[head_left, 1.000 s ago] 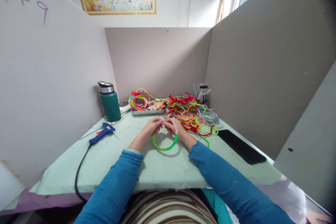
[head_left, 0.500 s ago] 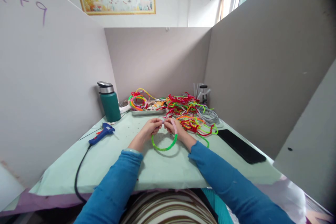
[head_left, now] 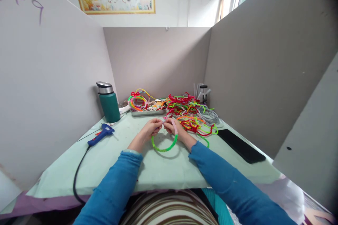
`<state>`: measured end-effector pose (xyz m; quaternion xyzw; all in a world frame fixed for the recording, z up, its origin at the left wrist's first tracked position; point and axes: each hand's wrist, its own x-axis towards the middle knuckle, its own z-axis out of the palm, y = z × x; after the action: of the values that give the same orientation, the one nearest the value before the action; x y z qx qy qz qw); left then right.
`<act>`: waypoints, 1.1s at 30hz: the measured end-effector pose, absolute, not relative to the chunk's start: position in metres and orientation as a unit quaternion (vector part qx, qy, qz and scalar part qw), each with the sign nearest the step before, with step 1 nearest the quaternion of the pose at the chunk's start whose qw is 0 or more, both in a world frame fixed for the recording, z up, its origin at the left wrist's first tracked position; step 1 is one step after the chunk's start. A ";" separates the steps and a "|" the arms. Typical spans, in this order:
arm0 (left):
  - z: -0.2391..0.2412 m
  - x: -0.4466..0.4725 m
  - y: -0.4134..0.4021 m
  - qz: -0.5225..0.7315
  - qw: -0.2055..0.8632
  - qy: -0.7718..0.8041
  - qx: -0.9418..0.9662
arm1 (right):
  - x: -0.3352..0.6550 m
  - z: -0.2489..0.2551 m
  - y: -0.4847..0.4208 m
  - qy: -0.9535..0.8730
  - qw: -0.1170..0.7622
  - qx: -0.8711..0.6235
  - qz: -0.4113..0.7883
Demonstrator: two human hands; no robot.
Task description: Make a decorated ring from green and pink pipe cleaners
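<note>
Between my hands, just over the table, hangs a fuzzy ring [head_left: 164, 149], green and yellow-green along its lower side and pink at the upper right. My left hand [head_left: 151, 129] is closed on its upper left part. Close beside it, fingers pinched, my right hand [head_left: 171, 125] grips the upper end, where a thin lilac piece shows between the fingertips. The two hands nearly touch at the top of the ring. Exactly how the ends meet there is hidden by the fingers.
Behind my hands lie a heap of coloured fuzzy stems [head_left: 185, 107] and a metal tray [head_left: 148, 113] with small pieces and finished-looking rings. A blue glue gun [head_left: 103, 134] and green bottle [head_left: 109, 105] stand left; a black phone [head_left: 241, 146] lies right. Grey partitions [head_left: 158, 56] enclose the table.
The whole view has shifted slightly. My hands keep the same grip on the ring, with hardly any movement of the fingers.
</note>
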<state>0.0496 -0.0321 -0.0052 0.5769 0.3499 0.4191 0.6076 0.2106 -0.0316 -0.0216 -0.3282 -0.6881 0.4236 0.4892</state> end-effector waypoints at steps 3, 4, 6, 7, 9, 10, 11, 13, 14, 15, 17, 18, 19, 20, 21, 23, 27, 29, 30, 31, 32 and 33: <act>-0.005 0.049 -0.032 0.412 0.616 0.344 0.576 | 0.210 -0.019 -0.034 -0.684 0.493 -0.326 0.427; -0.005 0.049 -0.032 0.412 0.616 0.345 0.576 | 0.210 -0.019 -0.035 -0.683 0.495 -0.325 0.428; -0.004 0.049 -0.033 0.414 0.613 0.345 0.577 | 0.210 -0.019 -0.035 -0.679 0.501 -0.322 0.430; -0.004 0.049 -0.033 0.415 0.612 0.345 0.578 | 0.210 -0.019 -0.034 -0.677 0.504 -0.320 0.431; -0.003 0.049 -0.034 0.417 0.610 0.346 0.578 | 0.210 -0.021 -0.032 -0.673 0.509 -0.317 0.433; -0.003 0.050 -0.034 0.419 0.609 0.346 0.578 | 0.210 -0.022 -0.031 -0.671 0.510 -0.316 0.436; -0.002 0.050 -0.035 0.421 0.608 0.345 0.578 | 0.210 -0.023 -0.030 -0.668 0.511 -0.314 0.439; -0.002 0.050 -0.036 0.424 0.606 0.344 0.578 | 0.211 -0.025 -0.027 -0.663 0.513 -0.313 0.446; -0.002 0.050 -0.036 0.424 0.606 0.342 0.580 | 0.211 -0.026 -0.026 -0.660 0.514 -0.314 0.449; -0.002 0.050 -0.036 0.423 0.604 0.342 0.583 | 0.211 -0.027 -0.025 -0.658 0.514 -0.315 0.451; -0.003 0.049 -0.035 0.420 0.602 0.342 0.587 | 0.211 -0.028 -0.024 -0.656 0.513 -0.320 0.452; -0.003 0.049 -0.035 0.419 0.600 0.342 0.589 | 0.210 -0.028 -0.024 -0.656 0.511 -0.323 0.452; -0.003 0.049 -0.035 0.419 0.598 0.344 0.591 | 0.210 -0.028 -0.024 -0.656 0.511 -0.325 0.451; -0.004 0.049 -0.035 0.419 0.595 0.346 0.592 | 0.210 -0.028 -0.025 -0.656 0.510 -0.327 0.451; -0.004 0.049 -0.034 0.420 0.592 0.349 0.593 | 0.210 -0.027 -0.025 -0.656 0.510 -0.327 0.450; -0.004 0.049 -0.034 0.423 0.584 0.357 0.594 | 0.210 -0.026 -0.027 -0.655 0.509 -0.329 0.451; -0.005 0.050 -0.034 0.427 0.568 0.379 0.593 | 0.209 -0.024 -0.028 -0.654 0.504 -0.335 0.453; -0.005 0.050 -0.034 0.431 0.559 0.391 0.591 | 0.208 -0.025 -0.028 -0.653 0.502 -0.338 0.455; -0.004 0.051 -0.035 0.434 0.554 0.396 0.590 | 0.208 -0.025 -0.028 -0.652 0.500 -0.340 0.458; -0.004 0.051 -0.035 0.436 0.550 0.401 0.588 | 0.208 -0.025 -0.028 -0.650 0.498 -0.342 0.462; -0.004 0.051 -0.035 0.437 0.547 0.406 0.587 | 0.208 -0.025 -0.028 -0.647 0.494 -0.343 0.468; -0.004 0.051 -0.036 0.438 0.544 0.408 0.588 | 0.207 -0.025 -0.028 -0.643 0.491 -0.344 0.476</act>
<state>0.0513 -0.0357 -0.0037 0.5881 0.4075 0.4379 0.5443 0.2073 -0.0276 -0.0253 -0.3443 -0.6431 0.4763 0.4909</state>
